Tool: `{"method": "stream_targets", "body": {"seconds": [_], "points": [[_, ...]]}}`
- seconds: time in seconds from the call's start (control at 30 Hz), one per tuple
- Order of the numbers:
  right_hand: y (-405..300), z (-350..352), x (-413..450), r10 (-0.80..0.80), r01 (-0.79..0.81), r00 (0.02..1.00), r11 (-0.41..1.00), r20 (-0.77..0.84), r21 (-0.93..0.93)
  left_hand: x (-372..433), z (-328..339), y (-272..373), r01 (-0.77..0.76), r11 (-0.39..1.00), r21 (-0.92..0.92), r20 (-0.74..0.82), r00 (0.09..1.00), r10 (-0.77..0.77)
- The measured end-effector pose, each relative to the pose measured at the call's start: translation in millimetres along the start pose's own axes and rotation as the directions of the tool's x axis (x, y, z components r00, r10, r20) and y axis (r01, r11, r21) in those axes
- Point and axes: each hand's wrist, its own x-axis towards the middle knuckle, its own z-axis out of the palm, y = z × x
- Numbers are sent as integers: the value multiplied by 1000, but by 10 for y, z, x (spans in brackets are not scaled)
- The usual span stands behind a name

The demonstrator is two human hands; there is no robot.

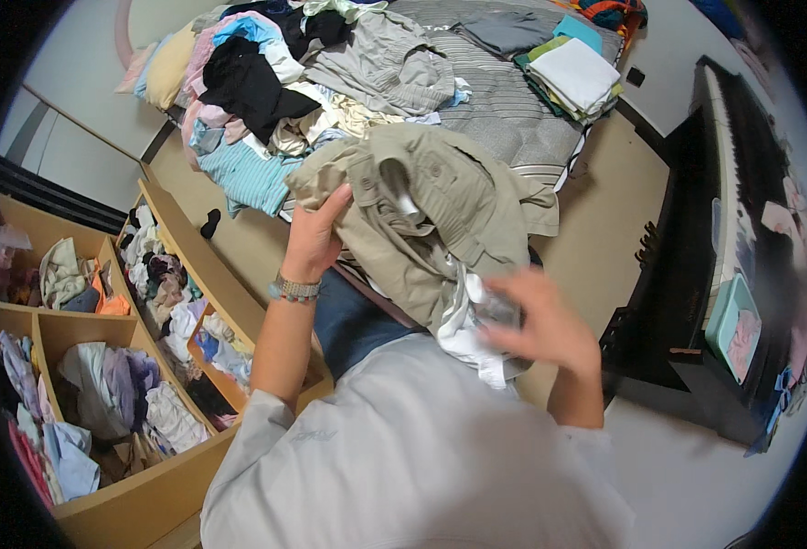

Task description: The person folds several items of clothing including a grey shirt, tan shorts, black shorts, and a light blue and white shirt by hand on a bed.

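My left hand [315,230], with a metal bracelet at the wrist, grips a khaki garment [472,185] by its left side, thumb on top. The garment is spread over my lap and the bed's near edge, showing buttons and flapped pockets. White inner cloth [468,336] with a small label spills out at its lower end. Beside that cloth is my right hand [537,316], blurred by motion. Its fingers look spread, but whether they pinch any cloth is unclear.
Mixed clothes [259,89] are heaped on the grey mattress [485,89], near a folded stack [571,79]. At left, open wooden drawers [163,480] hold clothes. A black sock [210,224] lies on the floor. A black piano [684,288] carrying a teal tray [719,336] stands at right.
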Motion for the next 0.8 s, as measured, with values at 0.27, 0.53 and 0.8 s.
{"method": "stream_targets", "body": {"seconds": [0.27,0.53,0.8], "points": [[294,34,1455,-269,291,922,956,-279,38,135,173,220,-82,996,35,47,996,80],[592,-1246,410,16,159,269,985,-963,61,1378,-742,2026,-153,987,-53,-58,987,149],[1522,484,-806,317,-600,571,791,-757,-121,1253,-1411,305,-292,132,947,110,684,721]]}}
